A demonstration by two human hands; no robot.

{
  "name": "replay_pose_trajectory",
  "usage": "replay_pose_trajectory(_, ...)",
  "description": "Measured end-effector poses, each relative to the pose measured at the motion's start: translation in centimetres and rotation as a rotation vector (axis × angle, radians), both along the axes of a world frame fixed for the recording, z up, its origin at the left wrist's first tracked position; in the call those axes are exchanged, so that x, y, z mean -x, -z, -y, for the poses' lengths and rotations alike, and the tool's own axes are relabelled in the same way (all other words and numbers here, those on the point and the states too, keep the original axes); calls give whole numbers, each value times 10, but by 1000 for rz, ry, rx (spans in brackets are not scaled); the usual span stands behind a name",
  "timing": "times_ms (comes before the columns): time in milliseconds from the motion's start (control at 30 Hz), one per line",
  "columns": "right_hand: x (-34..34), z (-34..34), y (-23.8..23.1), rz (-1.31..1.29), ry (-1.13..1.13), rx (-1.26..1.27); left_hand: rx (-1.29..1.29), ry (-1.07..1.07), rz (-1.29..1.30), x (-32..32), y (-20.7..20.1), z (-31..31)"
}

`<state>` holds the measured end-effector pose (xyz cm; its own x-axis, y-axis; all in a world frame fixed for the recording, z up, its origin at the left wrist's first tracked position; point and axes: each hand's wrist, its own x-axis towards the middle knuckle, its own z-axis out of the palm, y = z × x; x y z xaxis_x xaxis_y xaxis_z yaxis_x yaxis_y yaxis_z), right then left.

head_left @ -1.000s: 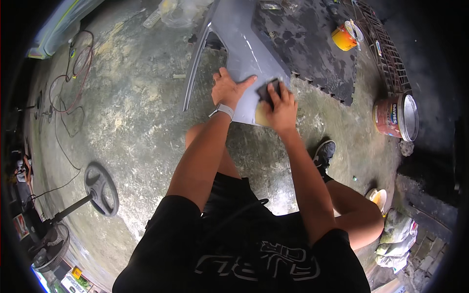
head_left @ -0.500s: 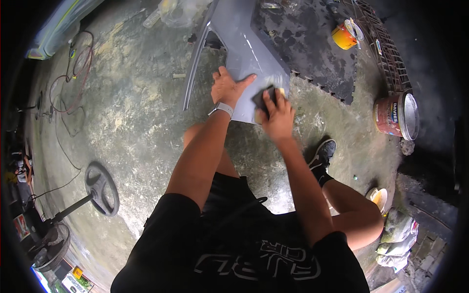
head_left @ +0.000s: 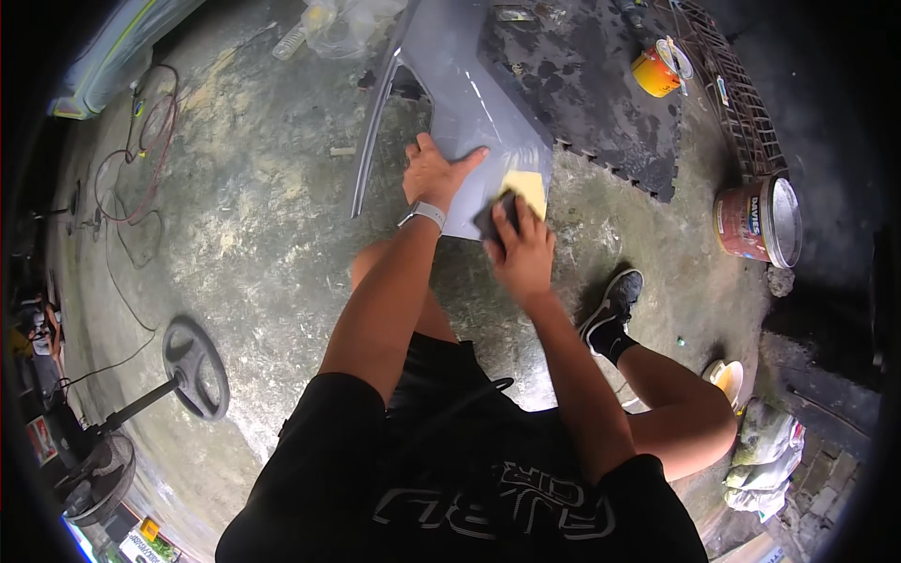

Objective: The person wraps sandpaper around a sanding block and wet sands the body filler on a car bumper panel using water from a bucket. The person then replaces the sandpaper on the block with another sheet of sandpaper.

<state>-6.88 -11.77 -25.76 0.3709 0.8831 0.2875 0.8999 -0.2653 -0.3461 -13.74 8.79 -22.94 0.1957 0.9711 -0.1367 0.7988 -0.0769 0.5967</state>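
A grey vehicle body panel (head_left: 460, 103) lies in front of me, with a narrow arm along its left side. My left hand (head_left: 439, 174) rests on it with the fingers spread and the thumb out to the right. In my right hand (head_left: 524, 255) is a dark sanding block (head_left: 497, 216), pressed down near the panel's near right corner. Just beyond the block a pale yellow patch (head_left: 527, 186) shows on the panel; the block and fingers cover part of its surroundings. Whitish smears mark the grey surface above the patch.
Dark interlocking mats (head_left: 601, 103) extend beneath and right of the panel. A yellow-orange can (head_left: 655, 73) stands on them; a reddish paint bucket (head_left: 741, 223) is farther right. A steering wheel (head_left: 195, 368) is at left, near a looped hose (head_left: 169, 131). Clear plastic (head_left: 343, 26) lies at the far side.
My right hand has drawn the sanding block toward me and slightly left, uncovering more of the yellow patch. The left hand keeps nearly the same place on the panel.
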Motion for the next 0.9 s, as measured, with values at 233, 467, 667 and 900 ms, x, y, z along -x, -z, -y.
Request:
replay_pose_trajectory(233, -42, -44, -8, 4, 59, -59, 5, 13, 51, -6, -5, 5)
replay_pose_trajectory(467, -6, -1, 5, 8, 15, -37, 10, -19, 15, 0, -3, 3)
replay_pose_trajectory(667, -30, -33, -8, 23, 34, -73, -7, -5, -2, -6, -3, 5)
replay_pose_trajectory(900, 5, -3, -4, -15, 20, 18, 34, -2, -18, -2, -5, 3)
